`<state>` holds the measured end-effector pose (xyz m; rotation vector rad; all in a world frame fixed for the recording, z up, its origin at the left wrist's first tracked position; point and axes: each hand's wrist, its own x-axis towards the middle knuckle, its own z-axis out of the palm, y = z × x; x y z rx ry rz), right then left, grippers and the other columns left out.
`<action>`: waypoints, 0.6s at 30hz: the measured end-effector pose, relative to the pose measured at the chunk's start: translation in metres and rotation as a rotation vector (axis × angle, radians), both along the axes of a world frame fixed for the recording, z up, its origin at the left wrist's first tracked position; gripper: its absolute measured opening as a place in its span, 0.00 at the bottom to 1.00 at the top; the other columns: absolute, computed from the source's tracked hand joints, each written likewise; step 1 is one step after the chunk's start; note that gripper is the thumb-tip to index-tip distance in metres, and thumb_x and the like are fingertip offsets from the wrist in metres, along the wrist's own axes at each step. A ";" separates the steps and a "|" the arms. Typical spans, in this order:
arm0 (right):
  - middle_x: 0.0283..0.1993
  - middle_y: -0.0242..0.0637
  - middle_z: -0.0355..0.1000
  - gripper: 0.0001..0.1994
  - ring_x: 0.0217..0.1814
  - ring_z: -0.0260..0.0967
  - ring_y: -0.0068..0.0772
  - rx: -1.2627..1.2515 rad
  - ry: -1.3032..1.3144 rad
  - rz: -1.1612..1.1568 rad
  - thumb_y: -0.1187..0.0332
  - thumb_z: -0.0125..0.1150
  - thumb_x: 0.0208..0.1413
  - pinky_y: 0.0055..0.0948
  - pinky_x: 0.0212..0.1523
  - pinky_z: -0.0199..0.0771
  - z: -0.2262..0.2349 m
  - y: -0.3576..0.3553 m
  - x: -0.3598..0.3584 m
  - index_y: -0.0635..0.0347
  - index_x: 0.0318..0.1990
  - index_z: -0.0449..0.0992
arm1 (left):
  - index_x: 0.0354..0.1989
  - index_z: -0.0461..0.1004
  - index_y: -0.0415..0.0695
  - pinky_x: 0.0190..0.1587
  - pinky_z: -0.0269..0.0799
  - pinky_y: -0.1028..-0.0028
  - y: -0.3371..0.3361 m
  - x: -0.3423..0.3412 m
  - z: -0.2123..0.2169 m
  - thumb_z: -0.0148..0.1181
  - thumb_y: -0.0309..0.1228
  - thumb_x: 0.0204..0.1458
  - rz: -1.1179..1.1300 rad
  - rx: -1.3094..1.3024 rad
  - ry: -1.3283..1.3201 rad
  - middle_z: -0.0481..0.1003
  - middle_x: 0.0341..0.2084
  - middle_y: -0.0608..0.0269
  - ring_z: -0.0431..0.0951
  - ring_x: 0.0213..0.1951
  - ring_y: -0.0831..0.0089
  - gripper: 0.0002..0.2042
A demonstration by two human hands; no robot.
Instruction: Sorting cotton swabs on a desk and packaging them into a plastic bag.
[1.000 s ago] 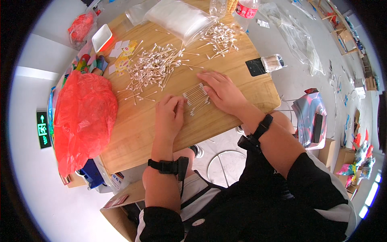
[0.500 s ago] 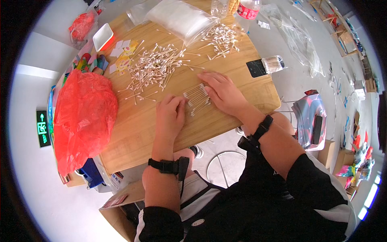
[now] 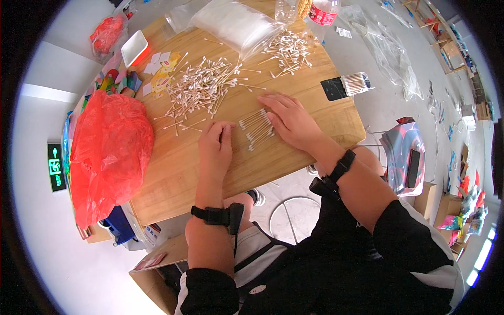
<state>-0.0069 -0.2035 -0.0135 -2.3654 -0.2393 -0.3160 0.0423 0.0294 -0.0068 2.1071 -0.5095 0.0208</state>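
Observation:
On the wooden table (image 3: pixel 178 168), a row of cotton swabs (image 3: pixel 255 127) lies side by side between my hands. My right hand (image 3: pixel 291 122) rests at the right of this row, fingers stretched out flat, the thumb beside the swab tips. Just left of the row, a small gap away, my left hand (image 3: pixel 215 146) lies with its fingers curled in; no swab sticks out of it. Farther back is a large loose heap of cotton swabs (image 3: pixel 202 86), and a smaller heap of swabs (image 3: pixel 289 51) sits at the back right.
A red plastic bag (image 3: pixel 113 152) bulges at the left edge. Clear plastic bags (image 3: pixel 231 23), yellow-and-white cards (image 3: pixel 160 73) and a white-and-red tray (image 3: pixel 135 48) lie toward the back. Near the right edge is a pack of swabs (image 3: pixel 354 84); a bottle (image 3: pixel 322 16) stands at the far side.
My left hand has drawn a little to the left, away from the swab row, leaving a gap. My right hand has stayed in place.

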 end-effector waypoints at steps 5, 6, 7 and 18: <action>0.64 0.49 0.69 0.19 0.70 0.61 0.53 -0.007 -0.011 -0.001 0.63 0.48 0.69 0.49 0.72 0.56 -0.002 -0.001 0.000 0.58 0.63 0.69 | 0.40 0.79 0.37 0.36 0.69 0.66 -0.005 -0.002 0.004 0.55 0.25 0.62 -0.016 0.043 -0.031 0.73 0.31 0.50 0.74 0.32 0.56 0.07; 0.64 0.49 0.69 0.19 0.70 0.61 0.53 -0.012 -0.012 -0.004 0.63 0.48 0.69 0.49 0.72 0.56 -0.002 -0.001 0.001 0.58 0.64 0.69 | 0.40 0.79 0.37 0.36 0.69 0.66 -0.005 -0.002 0.003 0.55 0.25 0.62 -0.015 0.043 -0.031 0.73 0.31 0.50 0.74 0.32 0.56 0.07; 0.64 0.49 0.69 0.19 0.70 0.61 0.53 -0.011 -0.013 -0.003 0.63 0.48 0.69 0.49 0.72 0.56 -0.001 0.000 0.001 0.58 0.64 0.69 | 0.40 0.79 0.37 0.36 0.69 0.65 -0.004 -0.001 0.001 0.55 0.25 0.62 -0.020 0.036 -0.022 0.73 0.31 0.51 0.74 0.32 0.56 0.07; 0.64 0.50 0.68 0.20 0.70 0.61 0.54 -0.004 -0.002 0.000 0.64 0.48 0.68 0.49 0.71 0.56 -0.003 -0.001 0.000 0.58 0.64 0.68 | 0.39 0.79 0.38 0.36 0.69 0.66 -0.006 -0.002 0.004 0.54 0.24 0.62 -0.050 0.044 -0.014 0.72 0.30 0.52 0.73 0.32 0.58 0.07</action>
